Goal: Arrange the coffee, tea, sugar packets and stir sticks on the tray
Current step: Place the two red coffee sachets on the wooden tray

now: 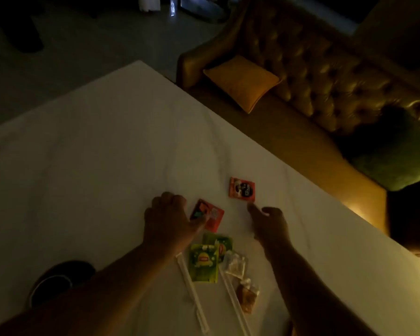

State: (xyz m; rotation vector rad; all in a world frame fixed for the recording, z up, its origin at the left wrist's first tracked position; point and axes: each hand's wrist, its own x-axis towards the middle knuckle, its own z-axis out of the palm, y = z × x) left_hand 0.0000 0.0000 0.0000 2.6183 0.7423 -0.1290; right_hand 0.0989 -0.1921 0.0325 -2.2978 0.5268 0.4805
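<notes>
Two red coffee sachets lie on the white marble table (pixel 102 146). My left hand (pixel 167 221) rests its thumb on the near coffee sachet (pixel 210 215). The far coffee sachet (pixel 241 190) lies just beyond the fingertips of my right hand (pixel 269 224), which holds nothing. Two green tea packets (pixel 205 261) overlap below the near sachet. Beside them lie a clear sugar packet (pixel 235 265) and a brown sugar packet (pixel 247 297). Two wrapped stir sticks (pixel 192 289) lie on either side of the tea. No tray is in view.
A dark round object (pixel 58 280) sits at the table's near left, partly behind my left forearm. A tufted gold sofa (pixel 325 76) with a yellow cushion (pixel 243 81) stands along the table's right edge. The room is dim.
</notes>
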